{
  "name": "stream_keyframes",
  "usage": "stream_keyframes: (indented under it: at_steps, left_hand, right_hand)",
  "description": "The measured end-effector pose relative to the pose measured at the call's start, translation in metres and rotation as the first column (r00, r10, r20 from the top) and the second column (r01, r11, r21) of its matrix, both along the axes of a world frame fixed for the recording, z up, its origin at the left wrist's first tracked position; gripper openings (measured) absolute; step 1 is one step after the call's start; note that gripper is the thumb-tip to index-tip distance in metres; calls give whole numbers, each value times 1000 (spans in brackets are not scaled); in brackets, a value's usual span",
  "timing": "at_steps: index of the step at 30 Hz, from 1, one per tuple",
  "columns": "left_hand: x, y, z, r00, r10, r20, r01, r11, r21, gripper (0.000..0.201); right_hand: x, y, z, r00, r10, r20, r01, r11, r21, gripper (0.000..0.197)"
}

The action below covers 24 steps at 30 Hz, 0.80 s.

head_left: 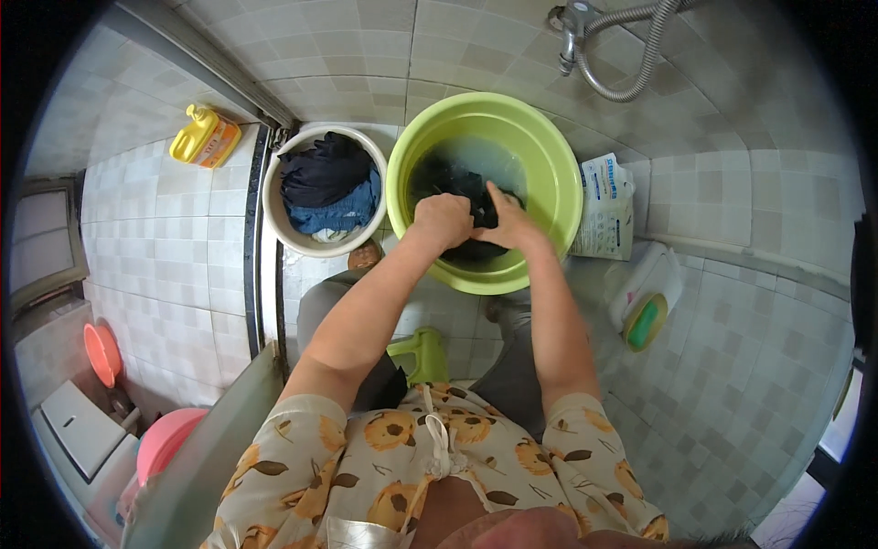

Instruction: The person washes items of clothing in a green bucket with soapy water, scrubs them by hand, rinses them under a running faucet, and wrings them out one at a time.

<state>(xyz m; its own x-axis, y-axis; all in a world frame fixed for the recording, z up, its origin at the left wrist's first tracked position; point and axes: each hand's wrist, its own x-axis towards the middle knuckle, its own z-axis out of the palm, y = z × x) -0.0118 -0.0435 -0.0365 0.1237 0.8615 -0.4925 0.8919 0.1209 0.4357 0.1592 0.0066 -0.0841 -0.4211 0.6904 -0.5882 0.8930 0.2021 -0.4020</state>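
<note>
A large lime-green basin (554,188) holds cloudy water and a dark wet garment (476,188). Over its near side, my left hand (444,220) is closed in a fist on the garment. Just to the right, my right hand (514,224) curls its thumb and fingers around another part of the same cloth. The two hands are close together, and most of the garment lies in the water below them. What kind of garment it is, I cannot make out.
Left of the basin stands a white tub (272,197) with black and blue clothes (334,215). A white printed bag (605,206) leans at the right, near a green-filled soap dish (646,322). A yellow jug (206,137) sits far left. A shower hose (631,90) hangs above.
</note>
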Motion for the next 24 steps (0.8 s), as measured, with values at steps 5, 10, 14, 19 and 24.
stream_keyframes:
  at_steps: [5,10,14,19,24]
  left_hand:
    - [24,0,-8,992,-123,15,120,980,157,34]
    - [7,-10,1,986,-163,36,150,960,238,23]
    - [-5,-8,23,981,-140,133,112,974,195,17]
    - [-20,-4,44,975,-151,163,136,986,99,17]
    - [-12,-3,32,984,-95,152,75,988,132,19]
  right_hand:
    - [0,-4,-119,501,674,543,-847,512,146,69]
    - [-35,-2,-147,827,386,408,-400,915,-53,61]
    - [-43,18,-179,876,165,452,-162,986,-46,55]
    - [-60,37,-216,882,88,463,-91,996,-15,48]
    - [-55,56,-214,932,-17,362,-3,999,54,40]
